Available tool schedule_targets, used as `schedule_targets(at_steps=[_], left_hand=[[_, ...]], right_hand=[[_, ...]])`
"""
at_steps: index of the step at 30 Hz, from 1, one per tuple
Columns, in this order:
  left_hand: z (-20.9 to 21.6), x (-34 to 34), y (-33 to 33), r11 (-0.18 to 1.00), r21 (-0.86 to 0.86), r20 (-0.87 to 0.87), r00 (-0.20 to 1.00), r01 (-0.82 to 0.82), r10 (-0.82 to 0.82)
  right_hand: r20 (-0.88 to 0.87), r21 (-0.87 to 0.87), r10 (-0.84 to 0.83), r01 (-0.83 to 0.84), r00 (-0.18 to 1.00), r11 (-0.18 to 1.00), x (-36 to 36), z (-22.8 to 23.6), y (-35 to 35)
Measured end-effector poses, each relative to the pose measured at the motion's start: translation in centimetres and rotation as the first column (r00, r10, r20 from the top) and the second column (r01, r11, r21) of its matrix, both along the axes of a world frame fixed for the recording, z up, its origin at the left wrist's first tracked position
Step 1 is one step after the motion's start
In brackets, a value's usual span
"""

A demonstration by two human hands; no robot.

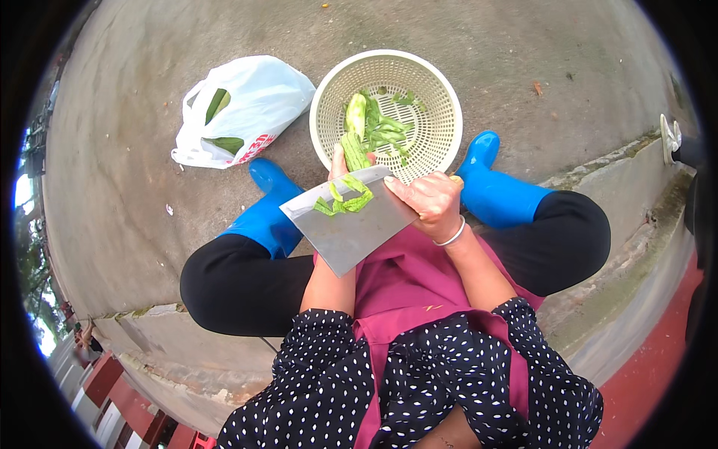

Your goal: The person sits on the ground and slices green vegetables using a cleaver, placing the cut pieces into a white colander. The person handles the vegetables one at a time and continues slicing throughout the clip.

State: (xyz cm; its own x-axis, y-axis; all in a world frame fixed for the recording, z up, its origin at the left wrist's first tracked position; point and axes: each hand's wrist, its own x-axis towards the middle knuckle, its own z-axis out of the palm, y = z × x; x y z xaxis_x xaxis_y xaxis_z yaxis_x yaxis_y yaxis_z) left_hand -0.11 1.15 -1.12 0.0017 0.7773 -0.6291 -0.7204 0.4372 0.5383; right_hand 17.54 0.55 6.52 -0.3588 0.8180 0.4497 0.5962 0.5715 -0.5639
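My right hand [434, 202] is closed on a cleaver [340, 236], its broad blade slanting across in front of my left hand. Several strips of green peel [348, 198] cling to the flat of the blade. Partly hidden behind the cleaver, my left hand [338, 163] grips a ridged green gourd [354, 153], whose far end reaches over the near rim of a cream plastic basket [449, 142]. Inside the basket are a paler, peeled-looking gourd [356, 114] and a heap of green peelings [389, 133].
A white plastic bag [258, 101] with long green vegetables showing through its openings lies left of the basket. My blue boots [497, 191] flank the basket on the concrete ground [538, 45]. A low concrete step [636, 179] runs behind. Another person's shoe [668, 138] is at the far right.
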Motion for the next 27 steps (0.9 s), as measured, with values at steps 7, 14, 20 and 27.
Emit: schedule_targets(at_steps=[7, 14, 20, 27], left_hand=[[0.0, 0.3, -0.1, 0.997, 0.048, 0.117, 0.992, -0.054, 0.048], [2.9, 2.0, 0.5, 0.999, -0.03, -0.027, 1.0, 0.014, -0.015], [3.5, 2.1, 0.2, 0.98, -0.144, -0.05, 0.99, -0.136, 0.13], [3.7, 1.9, -0.3, 0.988, -0.087, -0.05, 0.991, -0.13, 0.126]], right_hand=[[-0.01, 0.049, -0.062, 0.062, 0.998, 0.997, -0.4, -0.6, 0.3], [0.183, 0.006, -0.285, 0.289, 0.941, 0.957, 1.1, -4.4, 0.6], [0.088, 0.001, -0.178, 0.178, 0.98, 0.984, 0.8, -2.7, 0.6], [0.043, 0.019, -0.092, 0.092, 0.995, 0.996, -0.2, -1.1, 0.4]])
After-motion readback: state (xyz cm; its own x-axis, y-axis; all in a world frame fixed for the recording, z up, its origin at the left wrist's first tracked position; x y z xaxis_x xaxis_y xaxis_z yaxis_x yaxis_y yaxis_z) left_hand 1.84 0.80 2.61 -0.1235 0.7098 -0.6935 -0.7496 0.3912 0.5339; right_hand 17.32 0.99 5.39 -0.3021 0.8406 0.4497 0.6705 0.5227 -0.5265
